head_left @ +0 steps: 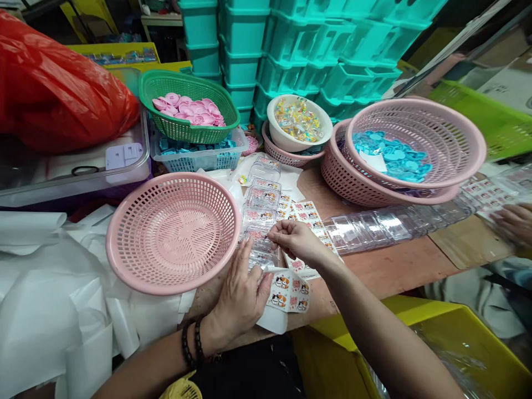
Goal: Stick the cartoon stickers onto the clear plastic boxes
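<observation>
A line of clear plastic cases [261, 197], bearing cat-and-dog stickers, runs away from me along the table. My left hand [243, 293] rests at the near end, fingers stretched out against the cases. Its thumb lies at the edge of a small cat-and-dog sticker sheet [290, 289], partly folded; I cannot tell if it grips it. My right hand [297, 239] pinches thumb and forefinger at the right edge of a near case, on what looks like a sticker, mostly hidden by the fingertips. Larger sticker sheets [310, 213] lie beyond my right hand.
An empty pink basket [172, 233] stands left, beside white backing paper [37, 293]. Behind are a green basket [189, 133] of pink pieces and a white bowl [272, 130]. Pink baskets [453, 144] hold blue pieces; more clear cases [374, 224] lie right, near another person's hand [517, 219].
</observation>
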The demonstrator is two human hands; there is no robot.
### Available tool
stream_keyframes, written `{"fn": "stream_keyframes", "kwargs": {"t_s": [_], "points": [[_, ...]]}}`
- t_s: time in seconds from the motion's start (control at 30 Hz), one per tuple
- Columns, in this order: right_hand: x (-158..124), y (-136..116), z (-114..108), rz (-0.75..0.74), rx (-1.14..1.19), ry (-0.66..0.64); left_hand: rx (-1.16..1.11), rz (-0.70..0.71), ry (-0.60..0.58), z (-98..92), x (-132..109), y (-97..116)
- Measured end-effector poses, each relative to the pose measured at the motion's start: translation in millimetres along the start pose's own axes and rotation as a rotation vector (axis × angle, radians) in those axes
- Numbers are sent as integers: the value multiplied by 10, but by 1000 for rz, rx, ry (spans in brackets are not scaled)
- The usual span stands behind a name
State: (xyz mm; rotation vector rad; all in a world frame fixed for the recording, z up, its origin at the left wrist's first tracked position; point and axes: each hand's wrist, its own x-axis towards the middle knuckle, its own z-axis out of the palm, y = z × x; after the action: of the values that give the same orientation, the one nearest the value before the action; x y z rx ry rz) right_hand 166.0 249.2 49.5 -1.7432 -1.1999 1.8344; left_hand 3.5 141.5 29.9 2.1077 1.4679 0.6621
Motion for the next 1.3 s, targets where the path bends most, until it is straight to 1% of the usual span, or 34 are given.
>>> {"fn": "stream_keyframes", "kwargs": {"t_s": [0.1, 0.17, 0.27, 0.37, 0.47, 0.57, 0.63, 0.7, 0.77, 0.87, 0.93, 1.03, 1.1, 1.2, 1.3], "points": [[9, 15, 17, -16, -27, 13, 42, 27, -42, 6, 16, -9], [3, 15, 30, -41, -85, 35, 63, 43, -69, 1, 28, -14], [-30, -7, 60, -92, -236, 103, 86, 51, -100, -26, 46, -11], [-82, -47, 119, -119, -460, 204, 95, 44, -123, -54, 56, -3], [-142, -86, 200, -110, -695, 285, 83, 31, -126, -56, 56, 0], [-200, -106, 251, -90, -871, 343, 65, 20, -125, -42, 51, -6], [-226, -90, 227, -57, -963, 415, 57, 14, -131, -35, 52, -15], [-227, -29, 149, -8, -992, 470, 39, 5, -147, -34, 59, -29], [-201, 84, 45, 8, -884, 456, 3, -11, -173, -43, 67, -41], [-156, 311, -66, -51, -514, 353, -42, -20, -183, -94, 63, -15], [-160, 452, -72, -98, -317, 336, -40, -8, -169, -170, 35, 48], [-255, 595, -8, -126, -195, 344, -41, -17, -199, -354, -44, 174], [-355, 650, 47, -109, -156, 281, -96, -41, -268, -496, -113, 223], [-482, 704, 119, -92, -76, 173, -251, -131, -383, -646, -224, 184], [-529, 738, 216, -135, 69, 92, -419, -276, -423, -643, -326, 73]]}}
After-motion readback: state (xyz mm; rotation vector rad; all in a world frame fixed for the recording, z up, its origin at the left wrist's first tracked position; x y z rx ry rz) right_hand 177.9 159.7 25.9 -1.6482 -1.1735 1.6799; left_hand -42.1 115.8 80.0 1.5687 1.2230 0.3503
